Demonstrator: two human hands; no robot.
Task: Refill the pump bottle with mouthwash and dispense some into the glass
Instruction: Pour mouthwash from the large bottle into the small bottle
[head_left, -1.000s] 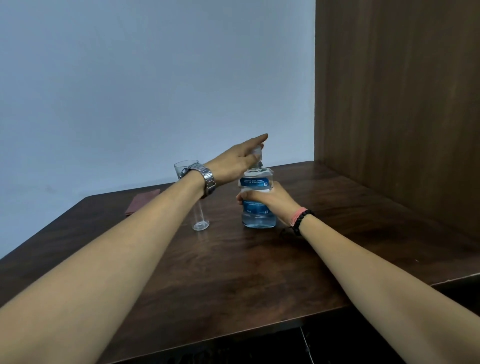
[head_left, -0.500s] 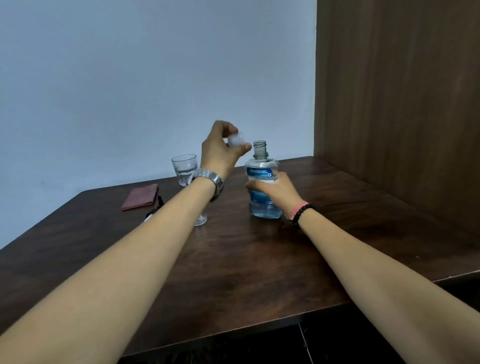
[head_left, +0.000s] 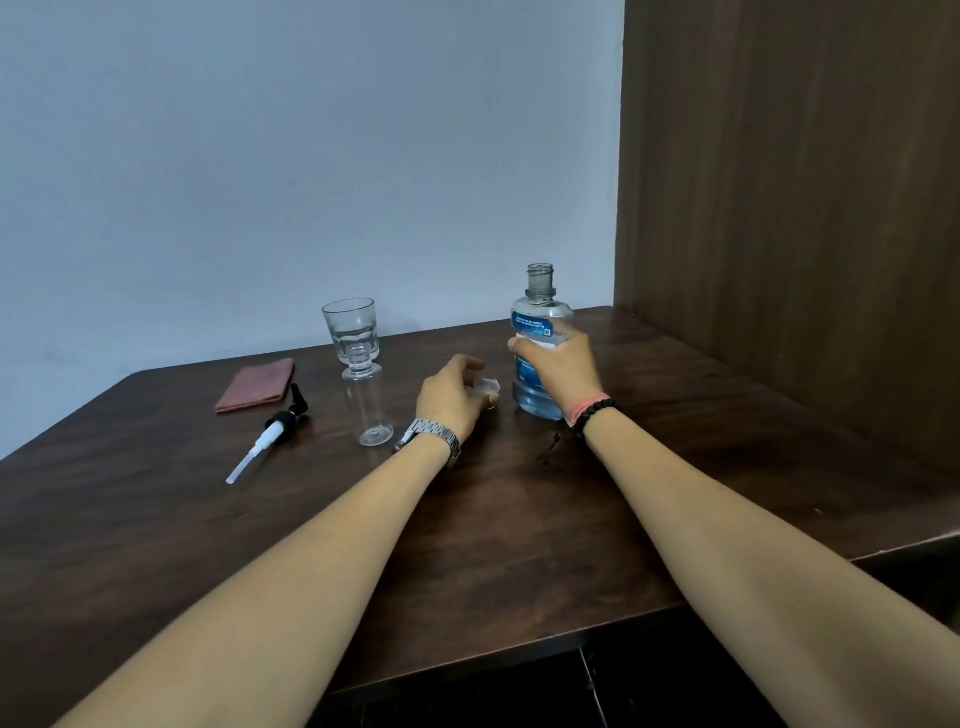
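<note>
The mouthwash bottle (head_left: 540, 322), clear with pale blue liquid and a blue label, stands upright on the table with its neck uncapped. My right hand (head_left: 558, 366) grips its body. Low over the table just left of the bottle, my left hand (head_left: 453, 397) holds the clear cap (head_left: 487, 387). An empty clear pump bottle (head_left: 370, 402) stands open to the left of that hand. Behind it is the glass (head_left: 352, 327). The black-and-white pump head (head_left: 270, 436) lies on its side further left.
A folded reddish cloth (head_left: 255, 385) lies at the back left of the dark wooden table (head_left: 519, 545). A brown wooden panel (head_left: 789, 208) rises along the right side, and a pale wall stands behind. The table's front edge runs close below my forearms.
My left hand lifted the cap off the mouthwash bottle and brought it down to the table on the bottle's left. My right hand kept hold of the bottle.
</note>
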